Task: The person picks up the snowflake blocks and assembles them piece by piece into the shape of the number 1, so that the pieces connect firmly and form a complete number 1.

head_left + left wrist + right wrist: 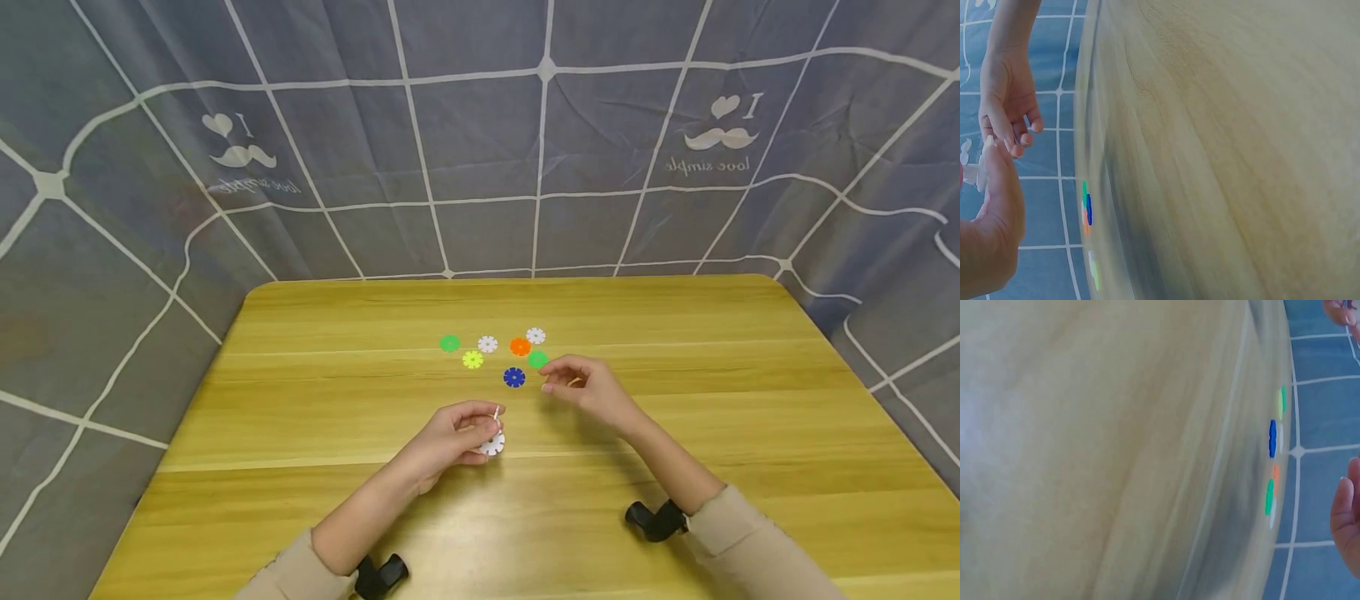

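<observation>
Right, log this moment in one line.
left hand: holds white notched pieces | right hand: empty, raised above table | blue disc: lying on table

Seven small discs on one wooden table, two green discs, two white discs, one yellow-green disc, one orange disc, one blue disc, one round white piece and one edge-on white piece in one left hand, one right hand, two black wrist devices
</observation>
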Available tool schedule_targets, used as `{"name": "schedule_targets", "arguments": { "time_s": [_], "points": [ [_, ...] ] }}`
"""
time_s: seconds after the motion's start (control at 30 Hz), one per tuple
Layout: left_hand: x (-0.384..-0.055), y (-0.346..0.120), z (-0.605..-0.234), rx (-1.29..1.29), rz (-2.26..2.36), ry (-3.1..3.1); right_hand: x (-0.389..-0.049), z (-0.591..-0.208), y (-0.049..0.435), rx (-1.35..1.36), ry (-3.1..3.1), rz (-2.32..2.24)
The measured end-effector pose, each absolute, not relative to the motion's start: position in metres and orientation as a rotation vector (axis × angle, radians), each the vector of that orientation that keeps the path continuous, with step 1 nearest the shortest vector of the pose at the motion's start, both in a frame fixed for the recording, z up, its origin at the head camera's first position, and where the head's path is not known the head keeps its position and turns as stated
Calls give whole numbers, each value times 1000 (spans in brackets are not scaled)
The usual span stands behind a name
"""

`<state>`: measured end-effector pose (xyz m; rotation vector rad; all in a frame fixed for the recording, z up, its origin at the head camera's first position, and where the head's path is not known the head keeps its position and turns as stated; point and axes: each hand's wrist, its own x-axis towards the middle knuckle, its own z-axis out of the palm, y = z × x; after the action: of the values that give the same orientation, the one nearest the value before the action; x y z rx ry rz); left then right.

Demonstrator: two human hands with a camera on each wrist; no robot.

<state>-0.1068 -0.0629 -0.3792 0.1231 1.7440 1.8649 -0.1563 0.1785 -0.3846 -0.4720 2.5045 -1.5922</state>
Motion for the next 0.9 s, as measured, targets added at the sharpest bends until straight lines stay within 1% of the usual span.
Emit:
{"name": "schedule_targets", "arguments": {
  "time_s": [0.23, 0.63, 0.9],
  "points": [
    [-107, -63, -379, 119, 1890, 1752, -172, -388, 180, -325, 2501, -1590],
    [-107, -61, -384, 134, 1921, 1725, -201, -406, 179, 70, 2393, -1607],
    [-107, -61, -385, 121, 1912, 1748, -211, -413, 176, 154, 2397, -1621]
  ]
}}
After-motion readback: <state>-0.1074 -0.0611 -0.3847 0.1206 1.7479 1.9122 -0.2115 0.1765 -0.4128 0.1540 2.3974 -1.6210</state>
